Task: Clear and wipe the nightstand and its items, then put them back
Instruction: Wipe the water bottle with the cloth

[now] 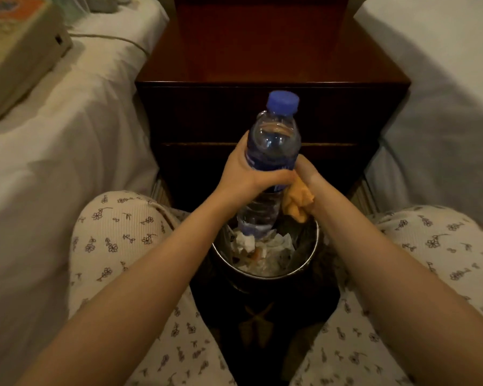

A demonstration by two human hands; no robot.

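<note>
While left hand [246, 176] grips one bottle [271, 151] | right hand [307, 176] clutches one cloth [297, 203] | one bin [265, 274]

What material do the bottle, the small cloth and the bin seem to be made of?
Bottle: clear thin plastic, glossy, ribbed lower down, with a blue matte plastic cap.
Cloth: soft orange fabric, bunched into folds; the weave is too blurred to tell.
Bin: probably metal, since its rim shines silver.

Bedroom, dark wooden nightstand [262, 51] between two white-sheeted beds [81, 135], waste bin [265, 274] below
</note>
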